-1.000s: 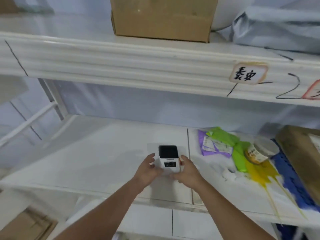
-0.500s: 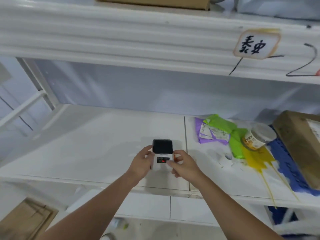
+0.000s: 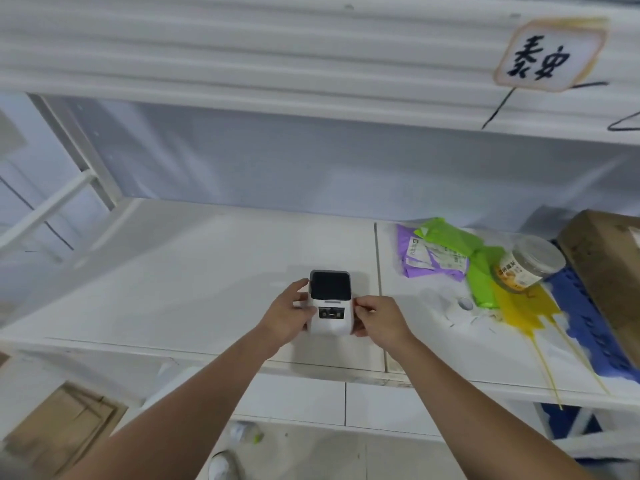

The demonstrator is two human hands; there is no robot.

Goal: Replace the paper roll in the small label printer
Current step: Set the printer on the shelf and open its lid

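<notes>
A small white label printer (image 3: 330, 311) with a dark top lid stands on the white shelf (image 3: 194, 282), near its front edge. My left hand (image 3: 289, 315) grips its left side, fingers curled around the body. My right hand (image 3: 379, 318) holds its right side, thumb and fingertips pinched at the upper right corner by the lid. The lid looks shut. A small white paper roll (image 3: 464, 304) lies on the shelf to the right of the printer.
Purple and green mailer bags (image 3: 446, 252), a plastic jar (image 3: 526, 265) lying on its side, yellow and blue bags (image 3: 530, 306) and a brown carton (image 3: 609, 268) crowd the shelf's right part. An upper shelf beam carries a handwritten label (image 3: 547, 55). Cardboard (image 3: 59, 424) lies below left.
The view has tilted down and come closer. Both hands stay on the printer; my right fingers have shifted up from its front face to its upper right corner.
</notes>
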